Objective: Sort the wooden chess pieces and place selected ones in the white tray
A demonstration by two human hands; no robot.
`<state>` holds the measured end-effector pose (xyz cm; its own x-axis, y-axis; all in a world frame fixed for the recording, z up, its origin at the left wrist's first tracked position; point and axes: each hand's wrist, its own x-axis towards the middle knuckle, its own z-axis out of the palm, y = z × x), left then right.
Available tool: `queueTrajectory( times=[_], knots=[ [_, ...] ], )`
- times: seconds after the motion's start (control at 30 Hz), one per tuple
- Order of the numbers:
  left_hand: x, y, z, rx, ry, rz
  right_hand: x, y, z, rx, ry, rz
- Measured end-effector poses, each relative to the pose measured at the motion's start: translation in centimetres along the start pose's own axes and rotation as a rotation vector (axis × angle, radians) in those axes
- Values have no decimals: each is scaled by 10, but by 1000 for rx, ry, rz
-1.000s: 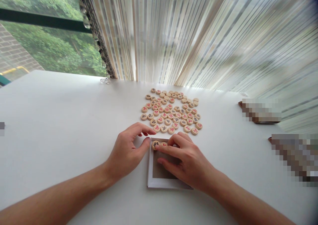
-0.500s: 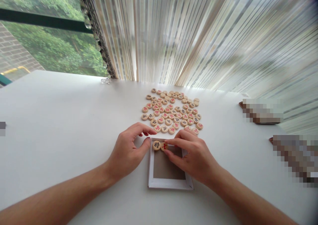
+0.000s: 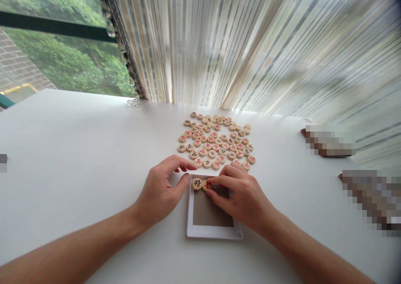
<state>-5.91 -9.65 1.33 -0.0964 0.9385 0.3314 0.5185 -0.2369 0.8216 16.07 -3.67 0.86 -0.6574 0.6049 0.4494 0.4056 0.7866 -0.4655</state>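
Observation:
Between the thumb and finger of my right hand (image 3: 242, 192) is a Chinese chess piece with a red character (image 3: 205, 185), partly covered by the fingertips. It sits inside a shallow white-rimmed box (image 3: 214, 232), near the top edge. To its left, in the box's upper left corner, lies a Chinese chess piece with a black character (image 3: 197, 183). My left hand (image 3: 161, 188) is open at the box's upper left corner, thumb and fingers apart. Its thumb tip is at the rim; I cannot tell whether they touch. The box's right rim is partly hidden behind my right hand.
Beyond the box, many loose Chinese chess pieces (image 3: 212, 154) are spread over the white table (image 3: 94, 158), some with blank sides up. A striped curtain (image 3: 200, 46) hangs at the far edge. Two blurred-out brown objects (image 3: 336, 152) stand at the right.
My right fingertips have shifted slightly left and cover more of the red-character piece. My left hand and the box stay in place.

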Motion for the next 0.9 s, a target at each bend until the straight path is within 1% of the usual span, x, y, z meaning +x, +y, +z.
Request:
queueTrajectory(
  times=[0.33, 0.47, 0.63, 0.77, 0.9],
  knots=[
    [0, -1, 0, -22, 30, 16, 0, -3, -2, 44, 16, 18],
    [4, -3, -2, -21, 61, 1, 1, -3, -2, 63, 58, 15],
    [11, -12, -6, -15, 106, -42, 2, -2, -1, 58, 84, 26],
    [21, -24, -13, -13, 176, -44, 3, -2, -2, 59, 88, 32],
    [31, -32, -20, -5, 229, -82, 3, -2, -2, 64, 97, 29]
  ],
)
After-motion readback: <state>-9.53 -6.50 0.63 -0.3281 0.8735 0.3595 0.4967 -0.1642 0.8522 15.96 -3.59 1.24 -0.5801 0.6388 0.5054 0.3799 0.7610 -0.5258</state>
